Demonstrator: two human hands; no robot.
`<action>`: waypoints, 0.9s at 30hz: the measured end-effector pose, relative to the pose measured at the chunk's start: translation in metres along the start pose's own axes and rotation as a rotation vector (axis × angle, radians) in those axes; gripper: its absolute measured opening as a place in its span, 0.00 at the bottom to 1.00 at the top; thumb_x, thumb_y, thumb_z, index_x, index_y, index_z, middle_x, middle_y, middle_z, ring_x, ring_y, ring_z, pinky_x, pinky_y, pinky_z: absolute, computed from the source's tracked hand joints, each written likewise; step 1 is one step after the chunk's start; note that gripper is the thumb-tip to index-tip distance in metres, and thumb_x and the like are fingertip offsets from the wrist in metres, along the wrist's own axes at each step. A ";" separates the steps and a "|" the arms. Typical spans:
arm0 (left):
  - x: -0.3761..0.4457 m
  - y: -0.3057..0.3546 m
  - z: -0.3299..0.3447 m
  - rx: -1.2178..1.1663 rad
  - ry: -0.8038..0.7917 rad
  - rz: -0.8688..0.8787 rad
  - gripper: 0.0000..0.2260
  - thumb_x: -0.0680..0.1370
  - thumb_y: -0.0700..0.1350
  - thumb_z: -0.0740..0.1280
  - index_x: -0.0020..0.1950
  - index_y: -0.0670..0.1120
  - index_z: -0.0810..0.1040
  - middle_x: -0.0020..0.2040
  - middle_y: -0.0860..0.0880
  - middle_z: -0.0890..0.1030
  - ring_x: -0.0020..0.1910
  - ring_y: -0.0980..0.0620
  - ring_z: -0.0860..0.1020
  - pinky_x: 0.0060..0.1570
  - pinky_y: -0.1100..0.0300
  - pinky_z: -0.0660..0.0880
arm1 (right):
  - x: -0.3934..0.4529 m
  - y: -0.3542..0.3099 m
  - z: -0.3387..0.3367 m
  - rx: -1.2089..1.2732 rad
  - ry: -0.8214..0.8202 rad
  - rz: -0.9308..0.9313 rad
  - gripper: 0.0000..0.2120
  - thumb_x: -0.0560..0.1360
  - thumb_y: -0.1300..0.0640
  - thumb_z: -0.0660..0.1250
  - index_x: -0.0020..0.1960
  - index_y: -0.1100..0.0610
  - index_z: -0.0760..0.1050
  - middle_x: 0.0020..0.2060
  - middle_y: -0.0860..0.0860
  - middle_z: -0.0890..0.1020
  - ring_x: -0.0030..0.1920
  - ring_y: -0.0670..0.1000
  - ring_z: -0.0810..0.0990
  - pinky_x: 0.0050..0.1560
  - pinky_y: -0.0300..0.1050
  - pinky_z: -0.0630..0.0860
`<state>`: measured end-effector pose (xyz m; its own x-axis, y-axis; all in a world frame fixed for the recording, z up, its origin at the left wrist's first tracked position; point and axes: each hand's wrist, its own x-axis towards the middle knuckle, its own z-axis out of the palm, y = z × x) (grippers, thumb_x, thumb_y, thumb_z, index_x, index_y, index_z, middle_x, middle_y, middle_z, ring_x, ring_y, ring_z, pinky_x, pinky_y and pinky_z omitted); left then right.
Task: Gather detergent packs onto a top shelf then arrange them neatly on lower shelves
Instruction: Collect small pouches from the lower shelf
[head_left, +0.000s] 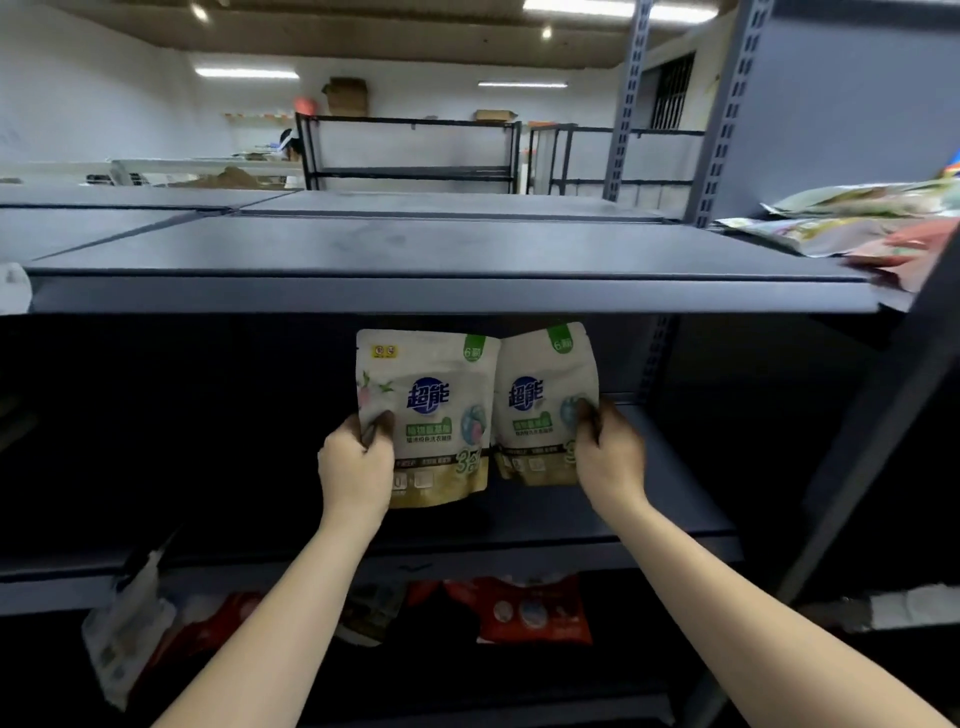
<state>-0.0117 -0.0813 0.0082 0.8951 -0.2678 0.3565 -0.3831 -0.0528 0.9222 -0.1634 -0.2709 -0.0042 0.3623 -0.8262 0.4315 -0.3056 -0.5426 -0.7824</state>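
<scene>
Bare forearms — no sleeves, no gloves

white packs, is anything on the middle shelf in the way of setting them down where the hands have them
Nothing visible is. The left hand and right hand each grip a white pack, held upright side by side over the middle shelf. The shelf surface around them looks bare, though its back is too dark to tell.

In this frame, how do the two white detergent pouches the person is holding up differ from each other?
The left white-and-gold detergent pouch, gripped by the left hand at its left edge, faces the camera squarely and shows a wider face. The right white-and-gold pouch, pinched by the right hand at its right edge, is angled away, looks narrower and sits slightly higher. Both are upright, side by side, with the same blue logo and green corner tag.
</scene>
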 end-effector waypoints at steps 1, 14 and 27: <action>-0.007 0.006 0.001 0.008 -0.012 0.019 0.06 0.79 0.46 0.64 0.42 0.50 0.77 0.36 0.58 0.78 0.37 0.62 0.76 0.28 0.73 0.68 | -0.006 0.001 -0.009 -0.006 0.026 -0.006 0.11 0.81 0.51 0.57 0.50 0.57 0.75 0.38 0.49 0.80 0.36 0.51 0.76 0.34 0.43 0.67; -0.121 0.062 0.026 -0.203 -0.185 0.087 0.10 0.79 0.46 0.65 0.38 0.55 0.76 0.34 0.54 0.80 0.35 0.65 0.79 0.28 0.74 0.71 | -0.103 0.015 -0.123 -0.022 0.321 0.019 0.11 0.80 0.53 0.59 0.40 0.52 0.70 0.28 0.45 0.75 0.29 0.45 0.74 0.30 0.41 0.68; -0.186 0.157 0.082 -0.362 -0.164 0.228 0.08 0.79 0.45 0.65 0.42 0.45 0.80 0.31 0.57 0.77 0.32 0.68 0.76 0.30 0.77 0.68 | -0.115 0.030 -0.250 -0.047 0.588 -0.039 0.10 0.80 0.56 0.60 0.42 0.59 0.73 0.31 0.46 0.76 0.33 0.44 0.76 0.31 0.43 0.70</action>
<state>-0.2569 -0.1191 0.0742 0.7378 -0.3839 0.5551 -0.4357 0.3572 0.8262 -0.4348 -0.2301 0.0347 -0.1709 -0.7432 0.6469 -0.3452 -0.5697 -0.7458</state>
